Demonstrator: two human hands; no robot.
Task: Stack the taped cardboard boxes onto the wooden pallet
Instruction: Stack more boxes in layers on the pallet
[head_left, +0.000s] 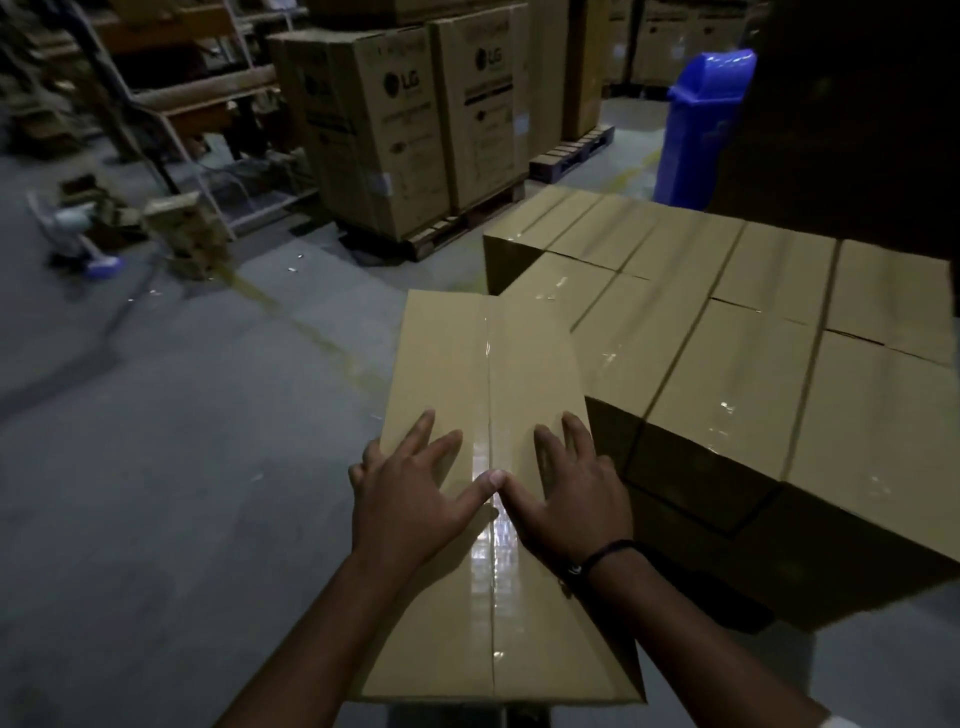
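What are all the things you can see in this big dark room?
taped box: one, brown, near, under both hands
stacked boxes: several, brown, right, beside the taped box
LG cartons: two, brown, back middle
pallets: at least two, wooden brown, under the cartons at the back
bin: one, blue, back right
rack: one, orange and pale, back left
wristband: one, black, right wrist
left hand: one, flat on the taped box
right hand: one, flat on the taped box, thumb tips touching

Warehouse, palletised cartons (400, 130), storage racking (171, 98), concrete floor (156, 441)
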